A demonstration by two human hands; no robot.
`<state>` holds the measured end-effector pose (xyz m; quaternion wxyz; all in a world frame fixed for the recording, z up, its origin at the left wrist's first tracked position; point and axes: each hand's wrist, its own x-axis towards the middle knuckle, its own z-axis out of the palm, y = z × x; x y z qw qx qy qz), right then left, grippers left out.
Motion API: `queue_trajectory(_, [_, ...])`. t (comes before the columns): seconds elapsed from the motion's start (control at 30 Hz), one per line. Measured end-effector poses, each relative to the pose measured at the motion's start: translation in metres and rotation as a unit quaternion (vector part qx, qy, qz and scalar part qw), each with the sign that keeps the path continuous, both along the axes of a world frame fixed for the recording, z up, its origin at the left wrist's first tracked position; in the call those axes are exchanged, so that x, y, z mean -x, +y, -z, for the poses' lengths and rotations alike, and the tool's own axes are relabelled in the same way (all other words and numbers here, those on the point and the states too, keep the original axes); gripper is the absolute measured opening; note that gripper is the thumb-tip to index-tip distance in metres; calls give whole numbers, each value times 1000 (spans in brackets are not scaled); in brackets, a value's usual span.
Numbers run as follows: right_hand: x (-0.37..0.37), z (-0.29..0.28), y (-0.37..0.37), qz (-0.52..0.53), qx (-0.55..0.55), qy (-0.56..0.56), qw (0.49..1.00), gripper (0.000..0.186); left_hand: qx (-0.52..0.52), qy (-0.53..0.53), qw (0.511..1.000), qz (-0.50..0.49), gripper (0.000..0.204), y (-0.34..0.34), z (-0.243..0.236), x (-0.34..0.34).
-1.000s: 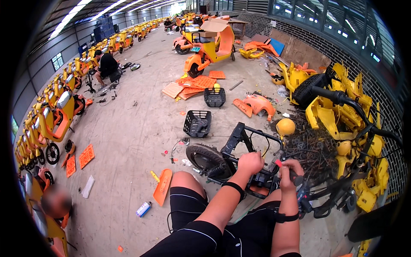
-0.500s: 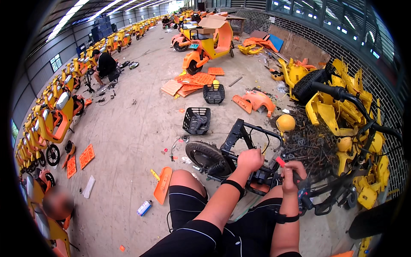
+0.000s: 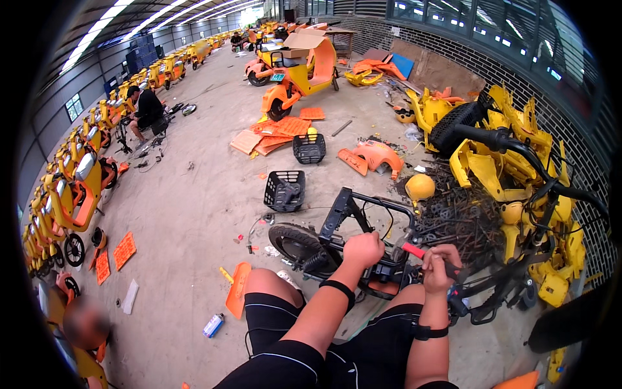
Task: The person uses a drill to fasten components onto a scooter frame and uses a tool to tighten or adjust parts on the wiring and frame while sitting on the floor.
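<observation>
- bike frame (image 3: 353, 214): matt black metal
- tyre (image 3: 295, 241): dull black rubber
- tool handle (image 3: 414, 251): smooth red plastic
- body panels (image 3: 499, 162): glossy yellow plastic
- floor (image 3: 194, 214): rough grey concrete

Red-handled tool (image 3: 414, 250), black frame (image 3: 346, 214), yellow panels (image 3: 492, 162).

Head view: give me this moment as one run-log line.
left hand: gripping black scooter frame | right hand: holding red-handled tool | posture: seated on floor, frame at knees | nearby: black basket, yellow panel pile
</observation>
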<state>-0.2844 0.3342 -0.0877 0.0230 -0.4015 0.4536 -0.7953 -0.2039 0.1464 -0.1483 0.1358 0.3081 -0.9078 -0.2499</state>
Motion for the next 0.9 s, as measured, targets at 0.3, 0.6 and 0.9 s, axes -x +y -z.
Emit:
queue_trajectory(0.3, [16, 4, 1, -17, 57, -60, 996, 9, -2, 0, 1000, 0, 31, -3, -1, -1])
queue_trajectory(0.6, [19, 12, 5, -14, 62, -70, 995, 8, -11, 35, 999, 11, 35, 1, 1, -5])
queue_trajectory(0.9, [0, 3, -4, -7, 11, 0, 1000, 8, -10, 87, 996, 2, 33, -3, 14, -4])
